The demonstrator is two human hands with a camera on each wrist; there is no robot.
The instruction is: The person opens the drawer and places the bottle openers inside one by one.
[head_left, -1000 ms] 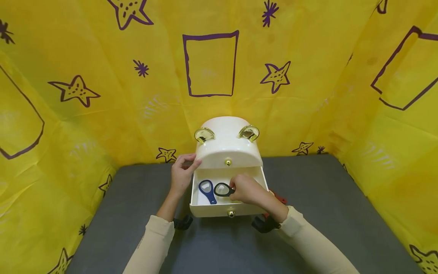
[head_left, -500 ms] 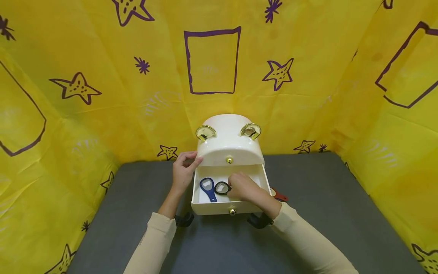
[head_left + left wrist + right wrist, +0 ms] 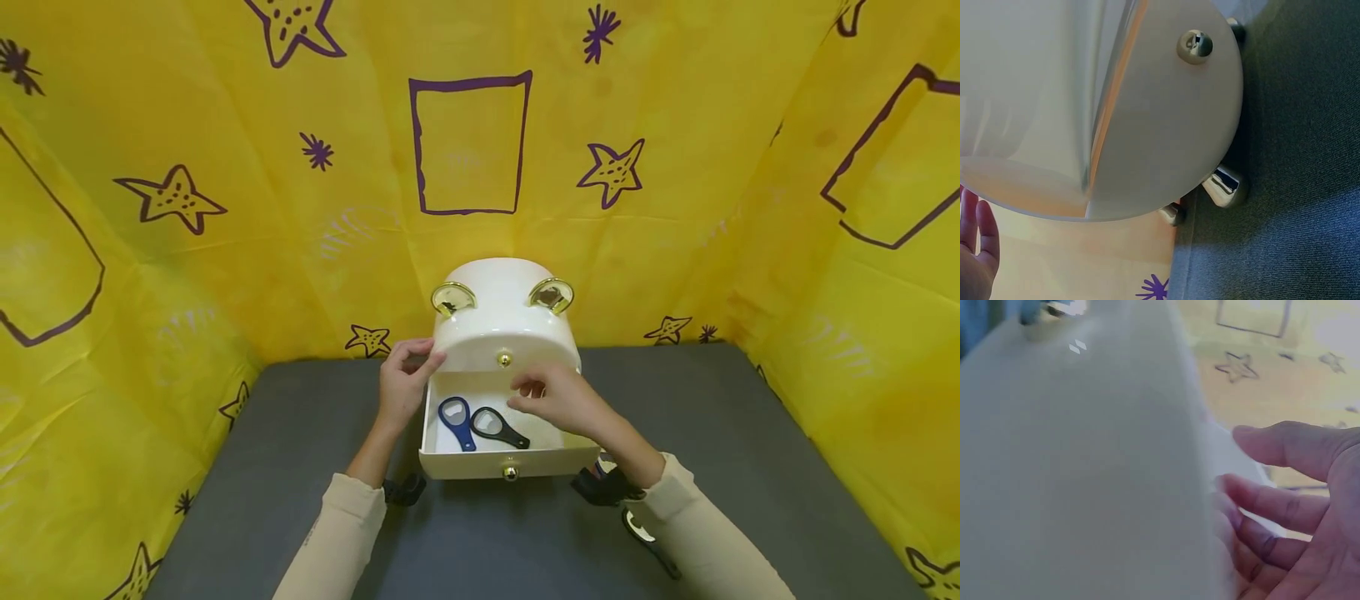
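Cabinet in cream, gold-knobbed, stands at centre of the head view, its lower drawer pulled out and holding a blue magnifying glass beside a black magnifying glass. Right hand hangs over the drawer's right half, released, fingers loosely bent; left hand rests relaxed at the cabinet's left edge. Dark-handled magnifying glass lies lower right on the grey table, near the right sleeve.
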